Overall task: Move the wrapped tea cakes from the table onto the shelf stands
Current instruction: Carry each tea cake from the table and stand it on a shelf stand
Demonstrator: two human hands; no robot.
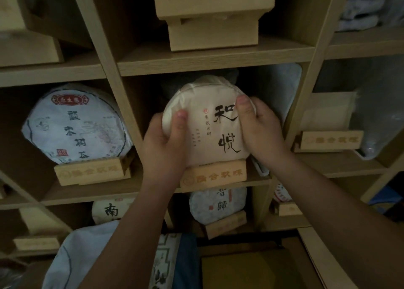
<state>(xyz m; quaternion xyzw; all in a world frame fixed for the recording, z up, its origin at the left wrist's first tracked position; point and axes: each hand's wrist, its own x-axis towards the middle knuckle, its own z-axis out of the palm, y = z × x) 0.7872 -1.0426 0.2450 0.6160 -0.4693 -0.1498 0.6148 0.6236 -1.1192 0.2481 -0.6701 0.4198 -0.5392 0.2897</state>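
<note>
A round tea cake in cream paper with black calligraphy stands upright in the middle shelf compartment, its lower edge resting in a wooden stand. My left hand grips its left edge, thumb on the front face. My right hand grips its right edge, thumb pressed near the top right. Behind it sits another wrapped cake, mostly hidden.
The left compartment holds a white wrapped cake on its own stand. An empty stand sits in the right compartment. Lower shelves hold two more cakes. A wooden box fills the shelf above.
</note>
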